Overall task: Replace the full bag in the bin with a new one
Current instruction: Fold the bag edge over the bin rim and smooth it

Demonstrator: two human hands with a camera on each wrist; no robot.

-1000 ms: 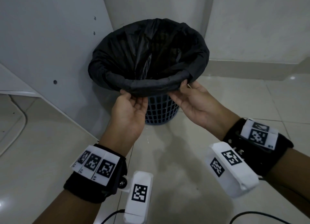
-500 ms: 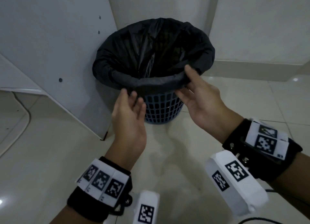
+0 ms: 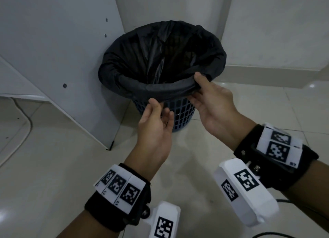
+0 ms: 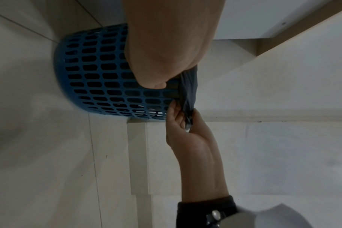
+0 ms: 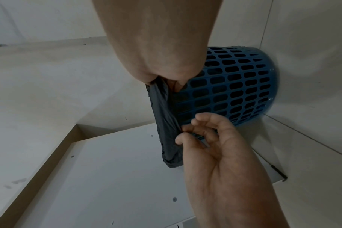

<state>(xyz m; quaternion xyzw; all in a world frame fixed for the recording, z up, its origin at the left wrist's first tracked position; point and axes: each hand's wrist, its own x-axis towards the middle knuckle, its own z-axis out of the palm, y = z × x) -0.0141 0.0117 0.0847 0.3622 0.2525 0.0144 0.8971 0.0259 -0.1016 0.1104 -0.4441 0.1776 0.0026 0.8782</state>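
A blue lattice bin [image 3: 179, 113] stands on the floor in a corner, lined with a black bag [image 3: 142, 59] whose top is folded over the rim. My right hand [image 3: 197, 86] pinches the folded hem on the near right side, thumb on top, fingers beneath. My left hand [image 3: 160, 107] is lower, at the near edge, and pinches the hem's bottom edge between thumb and forefinger. The right wrist view shows that left hand [image 5: 182, 133] at the bag [image 5: 164, 123], with the bin [image 5: 234, 86] behind. In the left wrist view the right hand [image 4: 184, 117] grips the bag [image 4: 188, 92].
A white cabinet panel [image 3: 53, 59] stands just left of the bin, its bottom corner on the tiled floor [image 3: 62, 175]. Walls and a skirting board [image 3: 267, 75] close in behind. A cable [image 3: 26, 120] runs along the floor at the far left.
My right hand went from under the rim to gripping the hem with the thumb on top. My left hand dropped away open, then came back up and right to the hem.
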